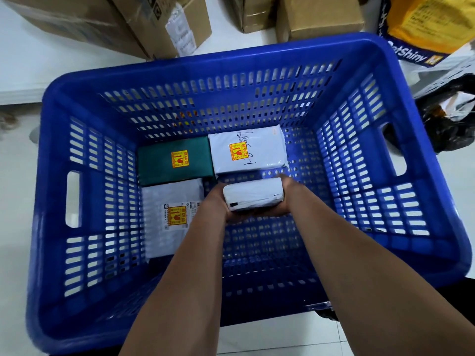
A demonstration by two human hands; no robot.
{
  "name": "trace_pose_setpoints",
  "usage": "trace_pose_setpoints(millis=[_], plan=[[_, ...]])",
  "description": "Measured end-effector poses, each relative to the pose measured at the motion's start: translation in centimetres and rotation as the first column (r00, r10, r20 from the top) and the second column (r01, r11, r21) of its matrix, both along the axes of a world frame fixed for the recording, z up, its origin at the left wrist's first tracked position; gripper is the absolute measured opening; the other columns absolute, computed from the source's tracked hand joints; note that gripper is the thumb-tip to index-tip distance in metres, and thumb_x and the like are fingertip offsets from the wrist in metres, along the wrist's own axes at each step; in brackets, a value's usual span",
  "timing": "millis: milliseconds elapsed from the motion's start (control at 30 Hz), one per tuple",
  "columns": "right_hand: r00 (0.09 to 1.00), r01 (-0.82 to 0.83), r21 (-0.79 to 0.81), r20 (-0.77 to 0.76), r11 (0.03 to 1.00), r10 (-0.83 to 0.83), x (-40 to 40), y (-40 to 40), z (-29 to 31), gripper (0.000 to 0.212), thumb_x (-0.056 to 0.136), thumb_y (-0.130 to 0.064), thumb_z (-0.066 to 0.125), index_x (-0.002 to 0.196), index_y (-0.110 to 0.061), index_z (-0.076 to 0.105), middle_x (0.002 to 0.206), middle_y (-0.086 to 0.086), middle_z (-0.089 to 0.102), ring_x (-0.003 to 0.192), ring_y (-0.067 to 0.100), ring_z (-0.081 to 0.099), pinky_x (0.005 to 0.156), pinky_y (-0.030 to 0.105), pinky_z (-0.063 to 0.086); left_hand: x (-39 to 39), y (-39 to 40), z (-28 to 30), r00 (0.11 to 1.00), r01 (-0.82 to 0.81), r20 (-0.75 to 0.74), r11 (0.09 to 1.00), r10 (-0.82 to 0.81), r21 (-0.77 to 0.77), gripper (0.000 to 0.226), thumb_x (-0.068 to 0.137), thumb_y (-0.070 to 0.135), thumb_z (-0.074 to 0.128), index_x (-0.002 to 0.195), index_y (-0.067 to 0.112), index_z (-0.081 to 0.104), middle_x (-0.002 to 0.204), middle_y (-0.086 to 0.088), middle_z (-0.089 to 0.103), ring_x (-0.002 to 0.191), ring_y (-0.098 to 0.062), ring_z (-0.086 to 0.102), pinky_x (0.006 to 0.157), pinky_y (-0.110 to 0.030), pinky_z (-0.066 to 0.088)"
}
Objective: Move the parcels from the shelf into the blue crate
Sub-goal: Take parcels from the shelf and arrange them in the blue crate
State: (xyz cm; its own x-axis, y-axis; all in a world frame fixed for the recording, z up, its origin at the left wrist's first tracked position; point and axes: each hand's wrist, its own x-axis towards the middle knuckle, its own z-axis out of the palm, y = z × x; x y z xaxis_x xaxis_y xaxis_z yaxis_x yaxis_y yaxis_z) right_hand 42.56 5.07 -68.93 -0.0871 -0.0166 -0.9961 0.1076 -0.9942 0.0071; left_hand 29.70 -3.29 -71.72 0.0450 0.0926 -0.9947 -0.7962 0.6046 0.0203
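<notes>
Fingers of both hands, left (218, 201) and right (285, 199), curl round a small white parcel (253, 194) low inside the blue crate (437, 227); fingertips are hidden beneath it. Three parcels lie on the crate floor: green (174, 163), white (246, 150), another white (172, 217) partly behind the left forearm. Bare floor shows at right.

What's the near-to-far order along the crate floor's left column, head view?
White parcel with yellow sticker → green parcel → blue crate's far wall → cardboard boxes beyond.
</notes>
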Motion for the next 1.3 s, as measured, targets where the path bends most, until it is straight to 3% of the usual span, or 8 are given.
trace_pose_setpoints(millis=[200,400,567,700,867,933,1033,1300], plan=[[0.998,0.032,-0.018,-0.053,0.999,-0.033,0.0,-0.2,-0.4,0.042,0.095,-0.036,0.049,0.091,0.006,0.059,0.086,0.020,0.066,0.078,0.041,0.062,0.083,0.062,0.048,-0.3,-0.2,-0.5,1.000,0.007,0.004,1.000,-0.007,0.025,0.031,0.092,0.024,0.046,0.100,0.000,0.064,0.106,-0.019,0.067,0.086,-0.037,0.063,0.079,-0.045,0.055],[0.998,-0.006,-0.014,-0.059,1.000,0.005,0.6,0.0,-2.6,0.045,0.093,-0.036,0.050,0.114,0.002,0.059,0.106,0.021,0.068,0.091,0.041,0.065,0.068,0.054,0.054,-0.3,-0.9,-0.9,0.988,0.062,-0.145,0.996,-0.052,0.065,0.042,0.096,0.034,0.044,0.120,0.003,0.061,0.101,-0.015,0.067,0.079,-0.032,0.065,0.050,-0.039,0.058],[0.975,-0.221,0.128,0.050,0.967,0.216,1.2,0.2,-1.2,0.042,0.096,-0.036,0.054,0.130,-0.011,0.057,0.120,0.007,0.066,0.104,0.028,0.062,0.080,0.037,0.055,0.1,-0.7,1.3,0.960,0.220,-0.199,0.971,-0.198,0.096,0.037,0.103,0.019,0.037,0.078,-0.002,0.055,0.053,-0.015,0.063,0.040,-0.027,0.060,0.034,-0.023,0.046],[0.866,-0.485,0.215,-0.014,0.847,0.500,2.2,0.3,0.4,0.027,0.095,-0.030,0.054,0.101,-0.007,0.066,0.073,0.010,0.069,0.061,0.024,0.066,0.048,0.024,0.052,-0.2,-1.8,3.0,0.915,0.361,-0.229,0.928,-0.333,0.094,0.024,0.095,0.018,0.048,0.075,0.007,0.053,0.068,-0.012,0.056,0.056,-0.024,0.053,0.052,-0.025,0.043],[0.828,-0.436,0.356,-0.202,0.827,0.523,1.8,0.7,1.8,0.016,0.084,-0.023,0.062,0.098,-0.015,0.064,0.089,0.006,0.066,0.079,0.022,0.059,0.072,0.032,0.045,-1.7,-2.9,4.2,0.952,0.291,-0.175,0.921,-0.251,0.258,0.037,0.063,0.017,0.059,0.099,0.011,0.068,0.099,-0.015,0.068,0.088,-0.028,0.060,0.085,-0.035,0.048],[0.825,-0.400,0.457,-0.199,0.794,0.530,2.0,1.0,2.2,0.023,0.080,-0.014,0.071,0.102,-0.014,0.064,0.096,0.004,0.066,0.082,0.020,0.059,0.074,0.032,0.045,-1.6,-3.0,4.9,0.947,0.278,-0.246,0.911,-0.206,0.306,0.043,0.056,0.009,0.058,0.098,0.011,0.065,0.101,-0.010,0.064,0.091,-0.028,0.056,0.076,-0.031,0.046],[0.798,-0.423,0.546,-0.154,0.723,0.583,1.9,1.2,2.9,0.072,0.064,-0.005,0.085,0.129,-0.017,0.056,0.126,-0.002,0.066,0.115,0.018,0.060,0.100,0.036,0.044,-1.5,-3.3,5.1,0.842,0.333,-0.525,0.887,-0.127,0.319,0.053,0.056,-0.013,0.062,0.106,0.005,0.066,0.108,-0.006,0.071,0.099,-0.027,0.064,0.077,-0.035,0.051],[0.590,-0.416,0.708,-0.268,0.571,0.762,2.2,0.1,4.6,0.063,0.080,-0.008,0.078,0.135,-0.026,0.053,0.132,-0.005,0.062,0.126,0.012,0.054,0.106,0.028,0.041,-0.8,-6.2,5.2,0.652,0.484,-0.745,0.835,-0.144,0.262,0.061,0.071,-0.017,0.065,0.125,0.011,0.061,0.116,-0.005,0.068,0.097,-0.018,0.064,0.069,-0.027,0.054]])
